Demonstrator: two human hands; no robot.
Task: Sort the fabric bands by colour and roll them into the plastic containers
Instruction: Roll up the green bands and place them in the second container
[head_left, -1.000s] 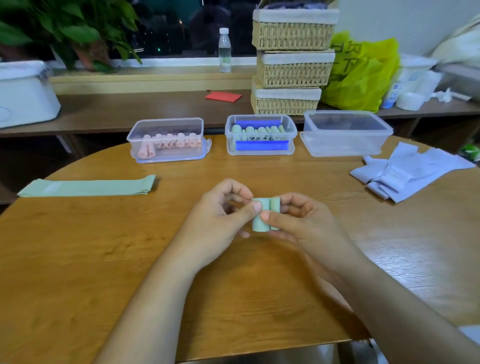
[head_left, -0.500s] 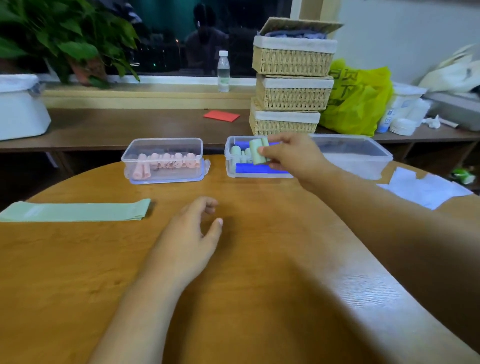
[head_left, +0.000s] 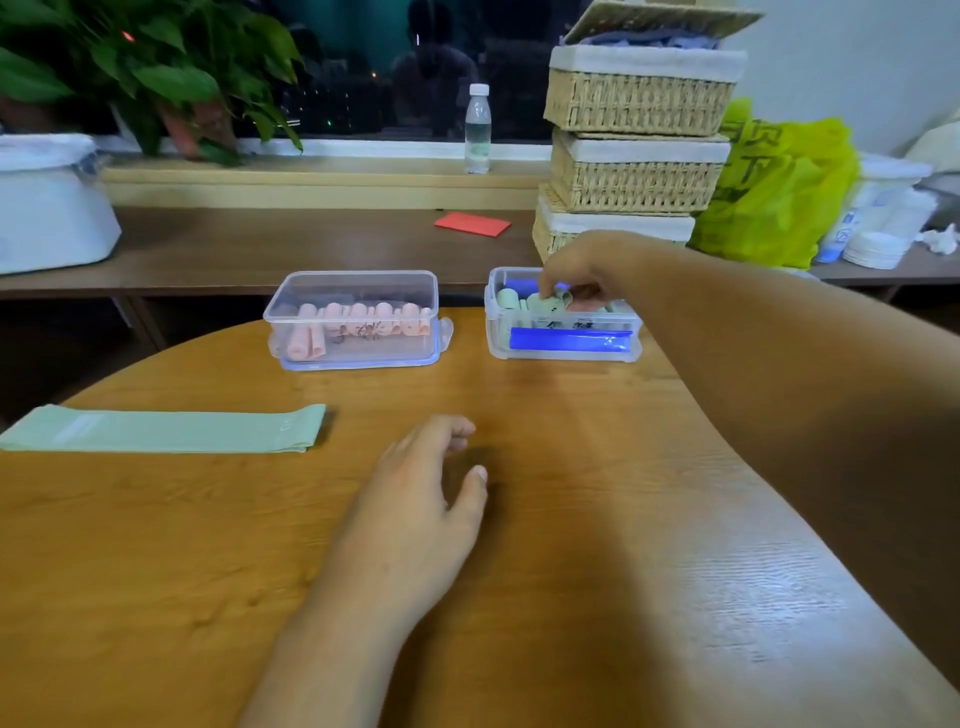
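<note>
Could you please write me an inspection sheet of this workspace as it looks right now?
Surface: round wooden table, bare in the middle.
Job's things: flat green band at the left edge; left container holds pink rolls; right container holds green rolls and something blue.
Clutter: nothing seen on the table.
Grippers: left hand empty, fingers loosely curled, low over the table; right hand reaches into the right container, fingertips on a green roll.
Cables: nothing seen.
Surroundings: stacked wicker baskets, water bottle, red card, yellow-green bag, plant, white tub on the bench behind.
</note>
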